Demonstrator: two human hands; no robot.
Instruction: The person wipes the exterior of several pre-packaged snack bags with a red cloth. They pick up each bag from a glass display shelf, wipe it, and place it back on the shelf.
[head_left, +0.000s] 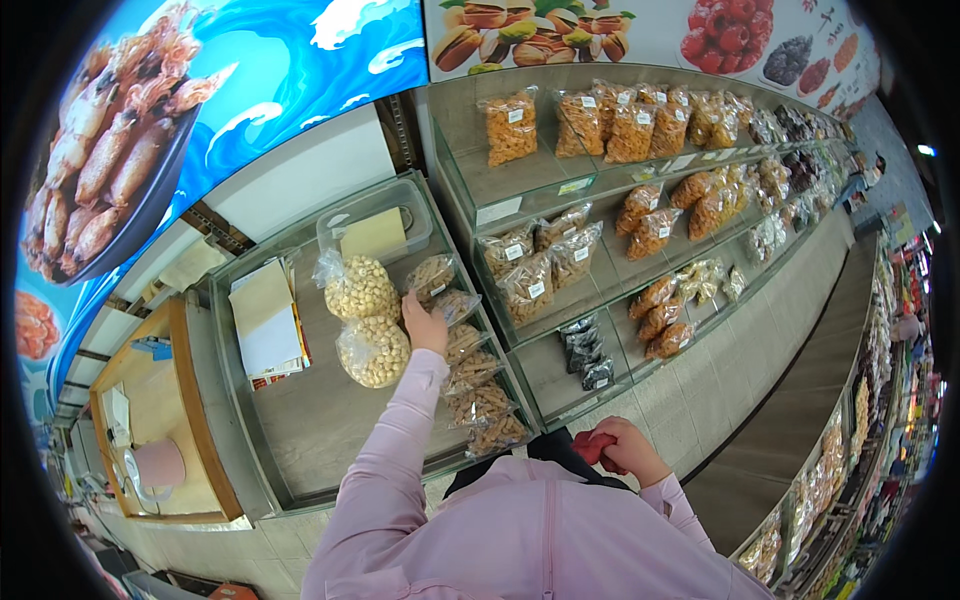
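Observation:
My left hand (424, 324) reaches over the glass-edged shelf and touches a clear plastic bag of brown snacks (430, 277) with its fingertips; whether the fingers grip it cannot be told. A row of similar bags (480, 403) lies along the shelf's right side. Left of the hand are large clear bags of pale round snacks (373, 351). Low in the view, near my body, my right hand (628, 448) is closed around a crumpled red cloth (592, 448).
A clear plastic tub (417, 217) stands at the shelf's back, papers (262, 319) at its left. Tiered glass shelves (536, 196) with bagged snacks rise to the right. A wooden-edged counter (180, 390) holds a pink container (159, 463). A person (862, 180) is far off at right.

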